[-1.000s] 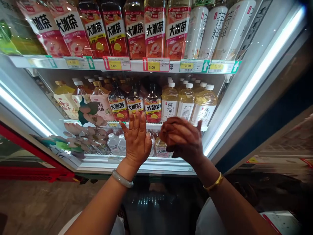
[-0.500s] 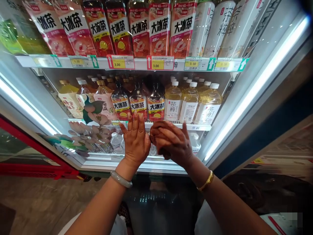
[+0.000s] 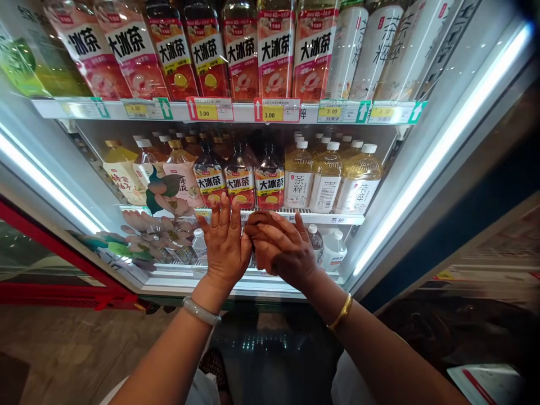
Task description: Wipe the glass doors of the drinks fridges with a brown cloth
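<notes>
My left hand (image 3: 225, 242) is spread with its palm toward the glass door (image 3: 169, 126) of a lit drinks fridge; its thumb side meets the other hand. A crumpled brown cloth (image 3: 262, 219) is bunched under the fingers of my right hand (image 3: 291, 247), which is curled over it at the glass. Whether the left palm presses on the glass, I cannot tell. Behind the hands, bottles of dark iced tea (image 3: 270, 177) and pale tea (image 3: 329, 177) stand on the middle shelf. The hands hide part of the lowest shelf.
Larger tea bottles (image 3: 276, 53) fill the upper shelf above a strip of price tags (image 3: 270, 112). A flower decal (image 3: 162, 194) is on the glass at left. Bright light strips (image 3: 442, 152) run up the sides. A red frame (image 3: 54, 295) stands at left.
Both hands have shifted a little to the left together, the right one carrying the brown cloth across the glass. More small bottles show to the right of the hands.
</notes>
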`<state>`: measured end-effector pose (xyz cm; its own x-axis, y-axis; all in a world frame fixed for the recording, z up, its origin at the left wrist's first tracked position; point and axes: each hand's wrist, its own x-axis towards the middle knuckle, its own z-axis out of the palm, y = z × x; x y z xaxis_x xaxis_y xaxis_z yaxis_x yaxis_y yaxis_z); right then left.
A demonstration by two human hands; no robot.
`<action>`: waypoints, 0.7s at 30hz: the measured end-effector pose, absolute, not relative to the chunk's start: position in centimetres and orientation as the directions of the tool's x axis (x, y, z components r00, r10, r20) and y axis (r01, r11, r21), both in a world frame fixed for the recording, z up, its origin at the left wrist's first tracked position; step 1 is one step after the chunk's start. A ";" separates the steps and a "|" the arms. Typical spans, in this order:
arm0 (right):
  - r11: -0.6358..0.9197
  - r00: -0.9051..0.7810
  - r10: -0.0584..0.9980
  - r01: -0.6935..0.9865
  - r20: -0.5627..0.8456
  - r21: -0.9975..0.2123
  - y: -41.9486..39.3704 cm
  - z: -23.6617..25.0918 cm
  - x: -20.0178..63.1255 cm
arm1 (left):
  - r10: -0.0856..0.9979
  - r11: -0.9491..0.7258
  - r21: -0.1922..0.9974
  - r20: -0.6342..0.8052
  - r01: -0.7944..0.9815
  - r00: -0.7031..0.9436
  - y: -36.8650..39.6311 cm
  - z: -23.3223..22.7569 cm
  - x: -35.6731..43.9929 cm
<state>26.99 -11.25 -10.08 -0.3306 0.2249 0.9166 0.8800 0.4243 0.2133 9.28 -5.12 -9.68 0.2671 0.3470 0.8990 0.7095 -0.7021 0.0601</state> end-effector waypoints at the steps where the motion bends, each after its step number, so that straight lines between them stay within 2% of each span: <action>1: 0.446 -0.331 0.214 0.870 0.919 0.210 -11.4 -10.1 27.4 | 0.352 -0.697 0.064 0.899 0.714 0.263 -5.1 -9.7 9.2; 4: 0.431 -0.246 0.164 0.889 0.955 0.155 -11.6 -8.9 28.4 | 0.354 -0.695 0.070 0.900 0.716 0.255 -5.0 -9.5 9.0; 7: 0.317 -0.052 0.071 0.948 0.996 0.027 -11.0 -7.2 27.7 | 0.346 -0.705 0.062 0.900 0.706 0.267 -5.1 -9.5 8.7; 9: 0.283 0.015 0.050 0.959 0.999 -0.029 -10.5 -6.8 26.5 | 0.332 -0.716 0.044 0.900 0.696 0.284 -5.2 -9.6 8.4; 11: 0.311 -0.051 0.123 0.950 0.991 0.011 -10.0 -7.3 25.2 | 0.309 -0.731 0.024 0.903 0.682 0.300 -5.2 -9.7 7.9; 13: 0.372 -0.200 0.220 0.922 0.955 0.107 -9.7 -8.5 24.2 | 0.298 -0.739 0.012 0.903 0.674 0.311 -5.1 -9.9 7.2; 15: 0.425 -0.309 0.266 0.888 0.913 0.177 -9.7 -9.8 23.7 | 0.307 -0.728 0.009 0.899 0.686 0.314 -4.9 -10.1 6.5; 18: 0.465 -0.343 0.257 0.863 0.903 0.195 -10.2 -10.4 24.1 | 0.341 -0.694 0.029 0.894 0.719 0.292 -4.7 -10.2 5.7; 21: 0.429 -0.233 0.173 0.892 0.957 0.140 -10.6 -8.8 25.6 | 0.359 -0.680 0.054 0.894 0.731 0.269 -4.7 -10.1 5.5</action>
<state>25.62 -10.64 -8.78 -0.2334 0.1726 0.9569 0.8923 0.4291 0.1402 5.50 -4.67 -10.05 0.2687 0.3589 0.8939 0.7309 -0.6804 0.0535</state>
